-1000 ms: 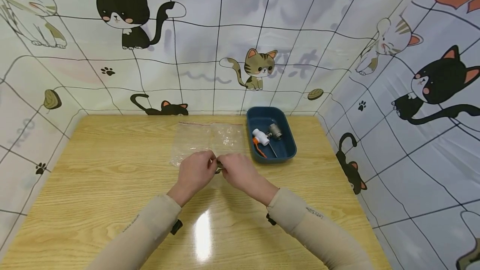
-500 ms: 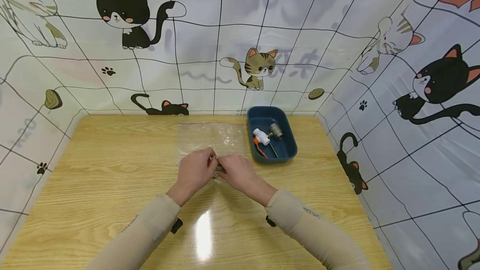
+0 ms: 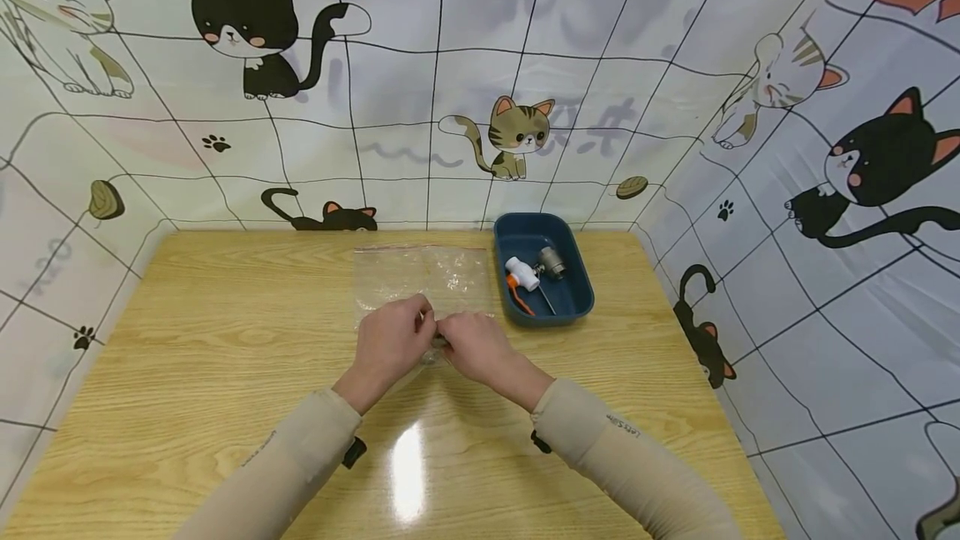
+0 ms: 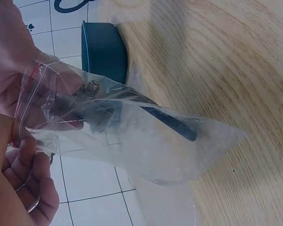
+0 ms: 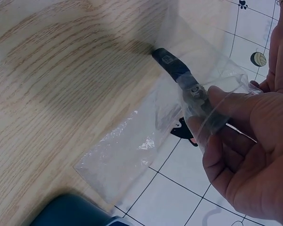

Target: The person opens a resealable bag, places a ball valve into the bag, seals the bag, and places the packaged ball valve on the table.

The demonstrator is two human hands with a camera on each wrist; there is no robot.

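Observation:
My left hand [image 3: 393,340] pinches the red-striped mouth of a clear zip bag [image 4: 155,150]. Close beside it, my right hand [image 3: 480,344] grips a metal fitting [image 5: 198,99] through the plastic, thumb on one side and fingers on the other. The fitting has a long dark lever [image 4: 172,125], which lies inside the bag and points away from the hands. In the head view both hands meet at the table's middle and mostly hide the fitting.
Flat clear bags [image 3: 390,273] lie behind the hands. To their right, a blue bin [image 3: 577,307] contains a white fitting [image 3: 522,273] with an orange lever [image 3: 519,297], and a grey metal fitting [image 3: 551,262]. A cat-print curtain [image 3: 405,90] borders the wooden table [image 3: 225,357].
Clear plastic now shows below the fingertips, around the fitting. The left edge of the plastic behind the hands has shifted slightly right. Both hands have stayed nearly in place.

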